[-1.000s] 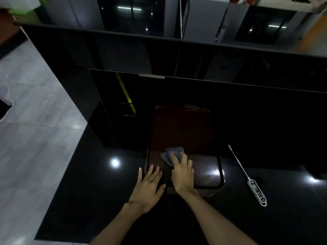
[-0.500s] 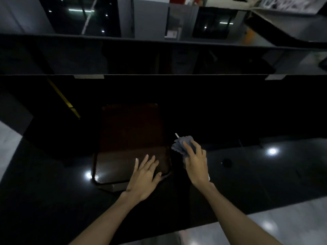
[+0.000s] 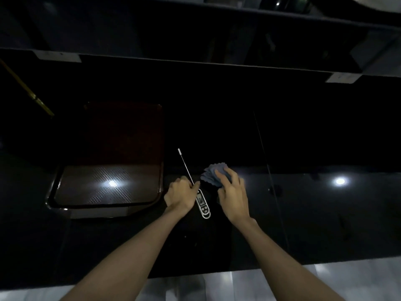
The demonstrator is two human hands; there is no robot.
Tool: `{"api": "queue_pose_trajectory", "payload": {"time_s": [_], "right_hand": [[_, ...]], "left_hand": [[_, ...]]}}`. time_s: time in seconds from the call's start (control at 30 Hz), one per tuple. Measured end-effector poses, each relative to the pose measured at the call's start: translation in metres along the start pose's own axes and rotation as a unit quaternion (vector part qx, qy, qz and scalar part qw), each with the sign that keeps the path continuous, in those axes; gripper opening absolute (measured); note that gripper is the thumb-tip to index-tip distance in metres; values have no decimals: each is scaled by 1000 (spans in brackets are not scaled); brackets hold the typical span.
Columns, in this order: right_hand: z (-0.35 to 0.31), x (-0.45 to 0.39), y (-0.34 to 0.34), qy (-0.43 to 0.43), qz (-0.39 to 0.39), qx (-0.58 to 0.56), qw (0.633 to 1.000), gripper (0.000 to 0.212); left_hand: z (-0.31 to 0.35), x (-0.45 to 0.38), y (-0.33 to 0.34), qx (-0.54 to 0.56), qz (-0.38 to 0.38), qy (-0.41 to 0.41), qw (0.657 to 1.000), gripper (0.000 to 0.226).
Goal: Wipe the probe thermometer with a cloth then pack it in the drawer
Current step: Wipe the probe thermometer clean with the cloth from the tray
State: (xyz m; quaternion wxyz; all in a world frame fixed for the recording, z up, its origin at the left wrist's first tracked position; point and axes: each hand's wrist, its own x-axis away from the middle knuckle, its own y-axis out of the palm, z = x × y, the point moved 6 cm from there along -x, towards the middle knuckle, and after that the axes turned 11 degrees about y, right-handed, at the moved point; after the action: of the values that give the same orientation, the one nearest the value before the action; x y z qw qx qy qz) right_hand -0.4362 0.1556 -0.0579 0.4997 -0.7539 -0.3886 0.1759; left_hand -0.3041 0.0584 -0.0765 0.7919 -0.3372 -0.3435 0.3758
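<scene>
Brown tray lies just left of the thermometer.

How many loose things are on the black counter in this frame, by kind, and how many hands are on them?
White digital probe thermometer with thin metal probe: 1, pinched by the left hand
Grey-blue scalloped cloth: 1, gripped by the right hand
Dark brown textured tray: 1, untouched
Hands: 2
Total: 3 things, 2 hands
</scene>
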Motion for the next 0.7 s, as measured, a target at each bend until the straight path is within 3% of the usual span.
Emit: {"api": "queue_pose_trajectory", "payload": {"time_s": [0.2,0.43,0.57,0.7], "right_hand": [[11,-9,0,-14,-22,-12,1000,61],[13,-8,-8,-20,-29,-45,998,66],[0,-4,-25,-47,-32,-78,995,73],[-26,12,-48,-138,-50,-90,985,81]], "left_hand": [[5,-8,8,16,3,-79,997,29],[9,-5,4,89,-21,-4,996,22],[3,-3,2,226,-46,3,973,24],[9,5,-20,367,-67,-16,928,23]]}}
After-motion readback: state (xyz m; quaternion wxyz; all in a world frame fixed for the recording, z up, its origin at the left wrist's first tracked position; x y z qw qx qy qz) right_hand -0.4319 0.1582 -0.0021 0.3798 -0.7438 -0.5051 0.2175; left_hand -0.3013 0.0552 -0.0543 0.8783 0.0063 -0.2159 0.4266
